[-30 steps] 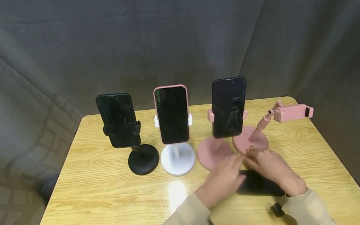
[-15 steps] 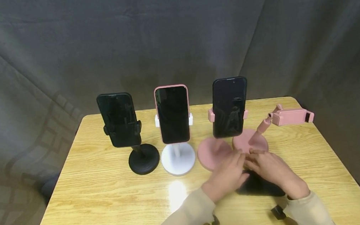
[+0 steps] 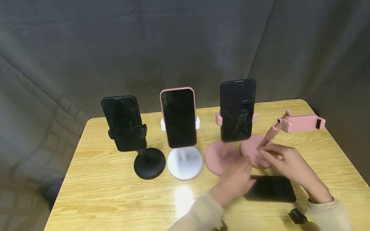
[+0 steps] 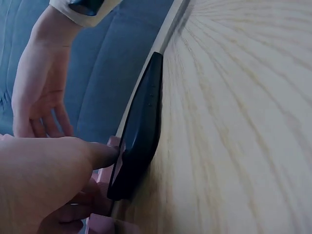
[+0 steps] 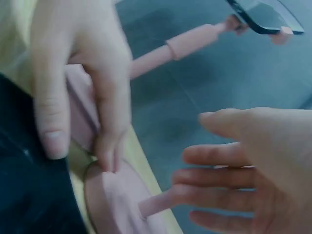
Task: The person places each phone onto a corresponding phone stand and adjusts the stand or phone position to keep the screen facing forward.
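Four phone stands line the table; the right-hand pink phone stand [image 3: 299, 123] has an unoccupied clamp on a tilted stem. My right hand [image 3: 289, 163] is beside that stem above its round base [image 3: 252, 151], its fingers extended in the right wrist view; contact with the stem is unclear. My left hand [image 3: 234, 182] reaches to where the two pink bases meet, fingertips at the right-hand base [image 5: 122, 200]. Its thumb lies over the left end of a black phone [image 3: 270, 189] flat on the table. The left fingers are partly hidden in the left wrist view.
Upright phones sit in the other stands: a dark phone [image 3: 124, 122] on the black base [image 3: 149, 164], a pink-cased phone [image 3: 179, 117] on the white base [image 3: 185, 165], and a black phone [image 3: 238, 109] above the other pink base [image 3: 220, 160]. A grey curtain [image 3: 178, 39] hangs behind the table.
The right-hand pink stand has shifted toward the front, its clamp lower in view. My right hand has moved right from the base's front edge to beside the stem. My left hand has shifted slightly right.
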A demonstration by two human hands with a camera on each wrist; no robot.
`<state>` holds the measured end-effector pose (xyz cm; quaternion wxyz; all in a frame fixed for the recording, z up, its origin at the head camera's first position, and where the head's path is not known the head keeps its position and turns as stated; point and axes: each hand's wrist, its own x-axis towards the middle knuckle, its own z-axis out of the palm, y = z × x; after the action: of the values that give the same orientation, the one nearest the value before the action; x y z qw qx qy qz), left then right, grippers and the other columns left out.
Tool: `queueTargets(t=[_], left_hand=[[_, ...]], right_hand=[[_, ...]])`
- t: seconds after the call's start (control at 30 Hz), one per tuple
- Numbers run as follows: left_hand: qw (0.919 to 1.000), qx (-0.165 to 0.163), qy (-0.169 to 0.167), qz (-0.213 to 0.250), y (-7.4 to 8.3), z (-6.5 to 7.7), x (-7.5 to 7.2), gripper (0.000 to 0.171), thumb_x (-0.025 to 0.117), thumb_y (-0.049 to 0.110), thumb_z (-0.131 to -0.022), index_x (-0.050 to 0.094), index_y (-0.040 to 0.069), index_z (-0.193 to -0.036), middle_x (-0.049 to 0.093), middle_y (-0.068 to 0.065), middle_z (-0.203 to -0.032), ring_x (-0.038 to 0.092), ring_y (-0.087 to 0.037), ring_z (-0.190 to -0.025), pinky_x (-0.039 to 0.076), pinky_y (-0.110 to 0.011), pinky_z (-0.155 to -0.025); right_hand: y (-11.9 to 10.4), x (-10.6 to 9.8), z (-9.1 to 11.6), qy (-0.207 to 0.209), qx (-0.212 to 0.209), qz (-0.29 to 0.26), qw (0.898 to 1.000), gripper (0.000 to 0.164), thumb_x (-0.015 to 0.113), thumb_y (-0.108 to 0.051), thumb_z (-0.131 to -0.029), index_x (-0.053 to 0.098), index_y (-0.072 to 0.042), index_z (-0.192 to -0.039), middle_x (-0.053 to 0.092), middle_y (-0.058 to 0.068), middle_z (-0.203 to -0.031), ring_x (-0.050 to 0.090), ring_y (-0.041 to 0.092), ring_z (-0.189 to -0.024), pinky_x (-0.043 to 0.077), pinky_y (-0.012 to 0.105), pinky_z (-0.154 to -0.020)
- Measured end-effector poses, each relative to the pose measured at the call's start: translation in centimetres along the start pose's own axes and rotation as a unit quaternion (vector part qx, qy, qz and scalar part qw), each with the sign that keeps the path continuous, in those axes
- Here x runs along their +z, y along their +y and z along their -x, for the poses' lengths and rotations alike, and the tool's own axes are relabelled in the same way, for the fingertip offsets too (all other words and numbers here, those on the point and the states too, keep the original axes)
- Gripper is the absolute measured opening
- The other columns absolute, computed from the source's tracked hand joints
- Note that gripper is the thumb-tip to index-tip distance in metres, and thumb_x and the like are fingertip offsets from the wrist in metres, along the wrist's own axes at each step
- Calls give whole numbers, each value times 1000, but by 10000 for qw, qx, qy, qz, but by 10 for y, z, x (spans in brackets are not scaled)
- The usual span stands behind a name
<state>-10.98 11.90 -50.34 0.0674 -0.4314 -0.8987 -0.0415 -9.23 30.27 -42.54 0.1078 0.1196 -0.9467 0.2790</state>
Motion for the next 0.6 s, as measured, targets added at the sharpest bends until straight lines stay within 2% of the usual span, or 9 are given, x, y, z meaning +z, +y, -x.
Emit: queueTargets(t=[0.1,0.2,0.23,0.3,0.37,0.43,0.47,0.53,0.6], left_hand=[[9990,92,6,-448,2,-1,-1,69,52,52,-90,47,2,-137,45,-12,-142,37,-22,-131,28,-29,-112],[9979,115,-23,-637,4,0,-3,69,50,54,-91,47,2,-137,46,-12,-141,37,-23,-131,28,-30,-112],[9979,101,-28,-641,5,0,-3,69,50,54,-91,47,2,-137,46,-12,-141,37,-23,-131,27,-30,-112],[9986,47,-18,-532,5,-1,-4,69,50,53,-91,47,2,-137,46,-12,-141,38,-22,-131,27,-30,-112],[9988,20,9,-488,4,-1,-4,68,50,53,-91,47,2,-137,47,-12,-140,38,-22,-130,27,-30,-112],[9986,54,34,-532,4,-1,-3,67,49,53,-91,48,2,-136,47,-12,-140,39,-22,-130,27,-30,-112],[9982,86,53,-589,4,-1,-2,66,49,53,-92,49,2,-135,48,-12,-139,39,-22,-130,28,-30,-112],[9972,137,109,-730,5,-1,-1,65,48,52,-92,50,3,-134,50,-12,-137,40,-23,-129,29,-30,-112],[9955,179,174,-914,6,-2,1,62,46,52,-93,52,4,-132,51,-11,-134,41,-22,-128,30,-31,-111]], right_hand=[[4,-10,-1,640,200,-66,9977,17,66,-17,-87,71,-5,-97,71,11,-90,61,5,-79,53,18,-64],[9,-20,-1,1215,684,-173,9901,22,65,-16,-87,68,0,-102,70,15,-92,52,-13,-80,43,3,-67],[10,-23,0,1406,914,-214,9856,26,64,-18,-88,66,-1,-107,69,12,-95,48,-18,-80,39,-1,-68],[11,-29,-1,1838,1204,-519,9742,36,66,-14,-86,58,-2,-119,64,6,-105,49,-17,-84,39,-1,-70],[10,-35,-2,2266,1205,-908,9622,54,68,-6,-82,47,-8,-132,56,0,-116,51,-11,-92,42,0,-74],[7,-42,-4,2649,762,-1369,9515,77,68,6,-77,33,-12,-143,47,0,-129,51,1,-105,43,5,-83],[6,-46,-5,2772,368,-1574,9471,84,70,9,-74,29,-8,-145,42,4,-135,50,8,-112,42,8,-89],[-1,-52,-7,2851,-390,-1788,9409,84,72,7,-73,28,2,-145,34,12,-143,44,19,-120,39,13,-98],[-9,-57,-10,2853,-982,-1809,9361,79,73,-3,-76,31,9,-142,32,21,-145,41,25,-123,38,17,-101]])
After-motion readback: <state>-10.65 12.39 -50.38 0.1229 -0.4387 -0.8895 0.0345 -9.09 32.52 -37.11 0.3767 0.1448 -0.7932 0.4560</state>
